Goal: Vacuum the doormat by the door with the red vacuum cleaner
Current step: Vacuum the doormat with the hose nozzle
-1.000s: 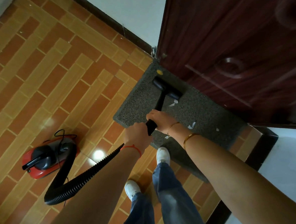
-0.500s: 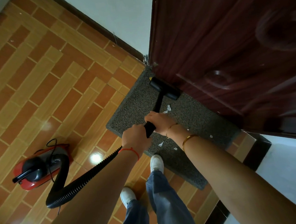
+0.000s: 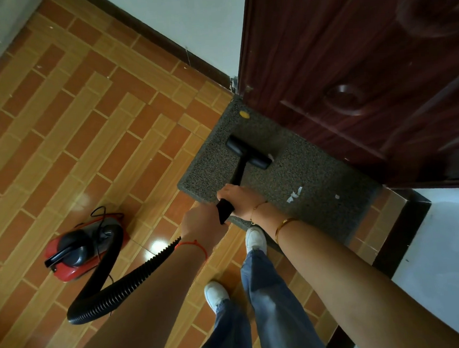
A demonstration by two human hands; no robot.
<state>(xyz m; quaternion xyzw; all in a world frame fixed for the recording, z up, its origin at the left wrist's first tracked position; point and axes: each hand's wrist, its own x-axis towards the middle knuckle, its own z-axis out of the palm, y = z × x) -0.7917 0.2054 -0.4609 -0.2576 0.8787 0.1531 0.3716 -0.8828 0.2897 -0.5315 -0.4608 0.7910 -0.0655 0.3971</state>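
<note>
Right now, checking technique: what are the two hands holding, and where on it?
Both hold the vacuum's black wand at its upper handle end: right hand higher up, left hand just below, where the ribbed hose joins.

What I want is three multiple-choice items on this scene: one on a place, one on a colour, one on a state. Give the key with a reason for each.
1. Where does the nozzle rest?
A. on the tiled floor
B. on the doormat
C. against the wall

2. What colour is the shell of the vacuum cleaner?
A. blue
B. red
C. yellow

3. How is the wand held?
A. by one hand alone
B. by nobody
C. by both hands

Key:
1. B: the nozzle sits on the grey mat, close to the door.
2. B: the shell beside the black hose is red.
3. C: the left hand and the right hand both grip its upper end.
</note>
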